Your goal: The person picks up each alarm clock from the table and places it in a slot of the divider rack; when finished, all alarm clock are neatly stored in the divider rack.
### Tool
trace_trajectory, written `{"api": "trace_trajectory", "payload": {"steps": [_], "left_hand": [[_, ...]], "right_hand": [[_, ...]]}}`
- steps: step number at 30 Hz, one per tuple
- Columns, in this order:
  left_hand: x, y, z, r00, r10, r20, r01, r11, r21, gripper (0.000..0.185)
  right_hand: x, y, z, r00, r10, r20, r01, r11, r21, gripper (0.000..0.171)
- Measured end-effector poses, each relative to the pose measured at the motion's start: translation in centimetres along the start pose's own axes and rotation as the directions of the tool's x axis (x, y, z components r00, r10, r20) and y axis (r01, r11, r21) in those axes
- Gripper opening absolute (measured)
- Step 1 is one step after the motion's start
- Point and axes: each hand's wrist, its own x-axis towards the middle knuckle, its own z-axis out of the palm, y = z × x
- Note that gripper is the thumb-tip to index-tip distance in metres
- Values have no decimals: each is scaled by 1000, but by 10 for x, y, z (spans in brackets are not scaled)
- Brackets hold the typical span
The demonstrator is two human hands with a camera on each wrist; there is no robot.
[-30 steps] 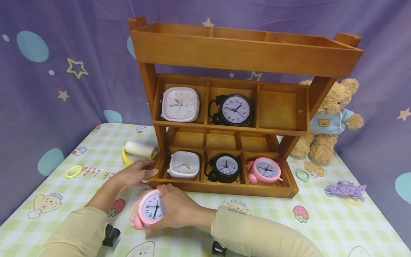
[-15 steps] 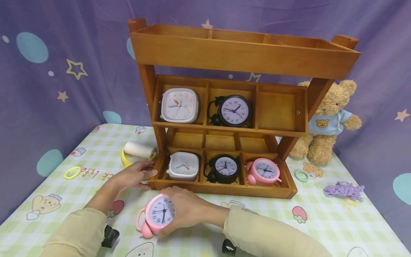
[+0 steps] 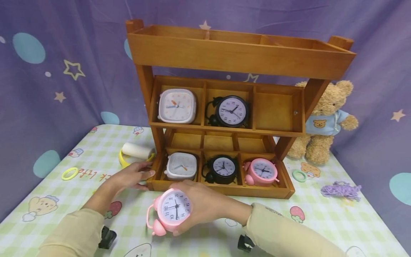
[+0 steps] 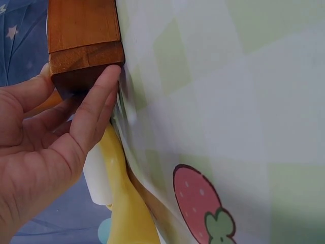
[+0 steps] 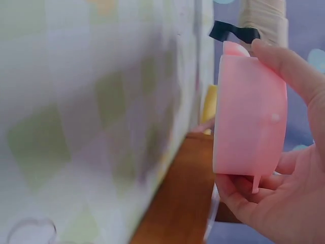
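Observation:
My right hand grips a pink round alarm clock by its back, lifted just above the tablecloth in front of the wooden shelf; the right wrist view shows the pink clock side-on in my fingers. My left hand rests with straight fingers against the shelf's lower left corner. The bottom tier holds a white square clock, a black clock and a pink clock. The middle tier holds a white clock and a black clock; its right compartment is empty.
A white roll lies on a yellow band left of the shelf, with a yellow ring further left. A teddy bear, a green ring and purple yarn are on the right. A star-patterned curtain hangs behind.
My right hand has lifted the pink clock and carried it to the right, turning its face. My left hand has stayed at the shelf corner.

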Motion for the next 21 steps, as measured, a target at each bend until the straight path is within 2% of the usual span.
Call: {"api": "trace_trajectory", "payload": {"steps": [10, 21], "left_hand": [[0, 0, 0, 1000, -12, 5, 12, 1000, 2, 61], [0, 2, -1, 999, -34, 4, 34, 999, 4, 61]], "right_hand": [[-28, -2, -36, 999, -33, -39, 32, 999, -9, 93], [-64, -3, -75, 981, -26, -191, 23, 1000, -15, 99]]}}
